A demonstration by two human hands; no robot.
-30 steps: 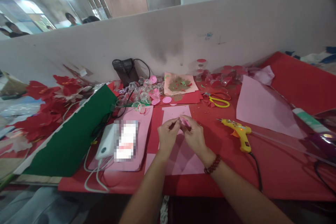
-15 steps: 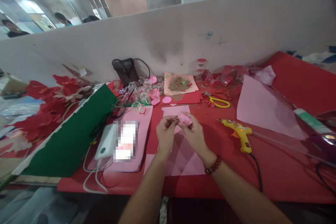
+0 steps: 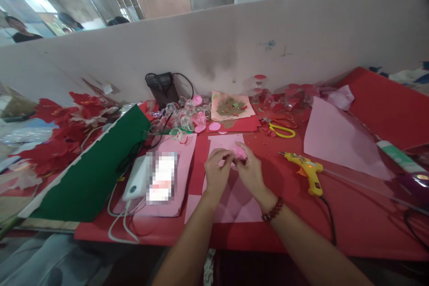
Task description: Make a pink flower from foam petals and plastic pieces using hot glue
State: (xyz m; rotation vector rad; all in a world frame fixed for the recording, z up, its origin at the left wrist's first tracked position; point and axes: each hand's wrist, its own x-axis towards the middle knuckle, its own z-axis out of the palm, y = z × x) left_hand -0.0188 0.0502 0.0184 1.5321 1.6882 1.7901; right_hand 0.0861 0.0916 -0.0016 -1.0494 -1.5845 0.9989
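Observation:
Small, rounded and shiny, a pink piece [image 3: 239, 152] is up between my two hands above the pink paper sheet [image 3: 231, 205]. My right hand [image 3: 251, 172] has its fingers wrapped round the piece from the right. The fingers of my left hand [image 3: 217, 170] are pinched together at its left edge, and what they grip there is too small to make out. A beaded bracelet [image 3: 273, 209] circles my right wrist. Just behind the hands lie pink paper discs [image 3: 215, 126] on the red tabletop [image 3: 268, 237].
A yellow glue gun [image 3: 310, 172] with its cord lies to the right, yellow-handled scissors [image 3: 282, 131] behind it. Clear plastic cups [image 3: 186, 121] crowd the back. At left are a white power bank [image 3: 136, 178], a lit phone [image 3: 161, 178], a green board [image 3: 94, 170] and red flowers [image 3: 63, 143].
Both hands and the pink piece have shifted slightly right. My left fingers have moved closer to my right thumb, and the right fingers cover more of the piece. The camera view has also shifted a little.

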